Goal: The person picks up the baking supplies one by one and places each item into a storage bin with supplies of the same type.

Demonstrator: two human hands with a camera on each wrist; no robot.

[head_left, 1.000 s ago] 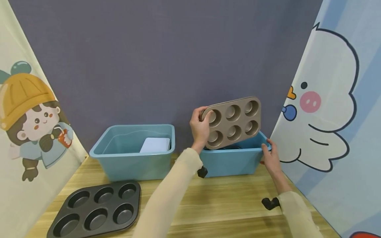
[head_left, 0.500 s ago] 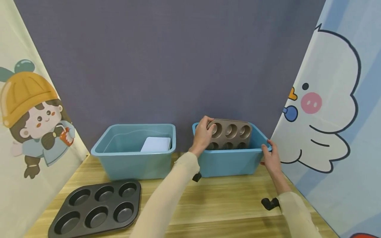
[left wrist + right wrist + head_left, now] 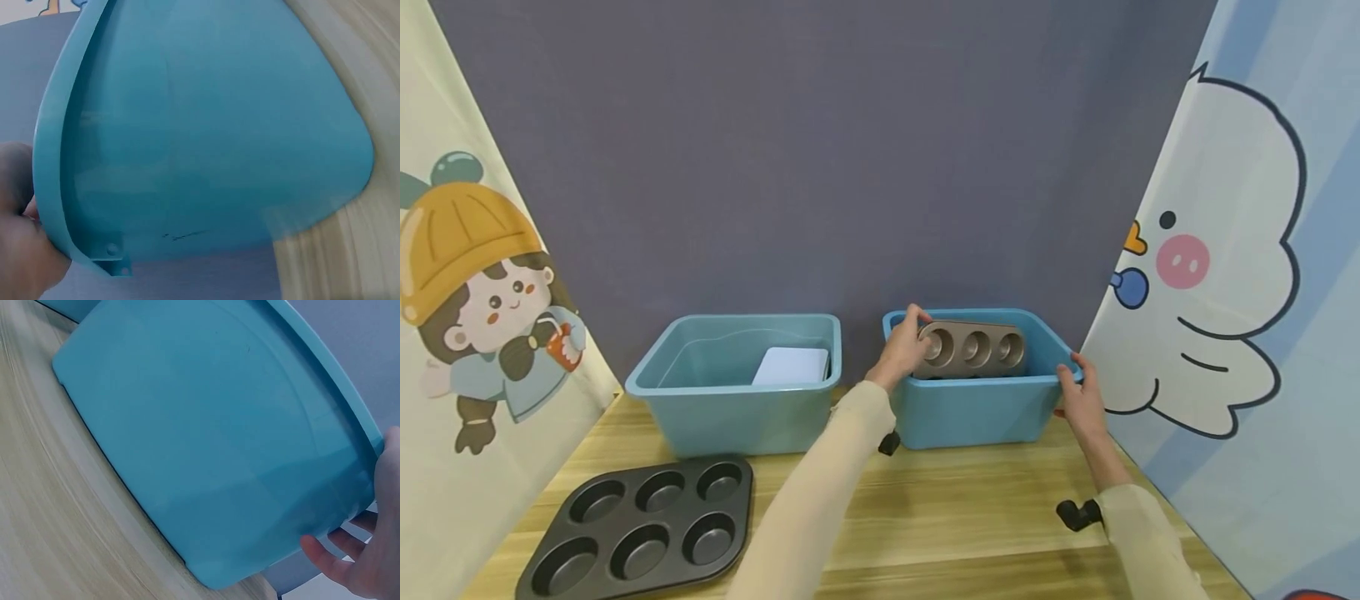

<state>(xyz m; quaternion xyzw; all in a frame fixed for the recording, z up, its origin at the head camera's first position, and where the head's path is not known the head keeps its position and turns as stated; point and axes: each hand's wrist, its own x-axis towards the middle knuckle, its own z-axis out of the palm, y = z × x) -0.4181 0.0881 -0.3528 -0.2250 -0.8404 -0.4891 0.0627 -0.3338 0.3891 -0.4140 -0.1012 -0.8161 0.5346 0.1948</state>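
Though it's obscured below, left fingers (image 3: 912,320) grip the pan (image 3: 957,350); right fingers (image 3: 325,557), the bin (image 3: 977,412).

Brown on the muffin pan (image 3: 957,353), blue on its bin (image 3: 977,412) — streaky yellow-tan wood grain along the table (image 3: 955,517).

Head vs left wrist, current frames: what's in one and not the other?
Only head: the dark muffin pan on the table, the left bin with a white item inside, the brown muffin pan partly inside the right bin, and the right hand on that bin's rim.
Only left wrist: dark marks on the right bin's outer wall and a small hole near its rim.
Both: the right bin, left hand, wood-grain tabletop and dark backdrop.
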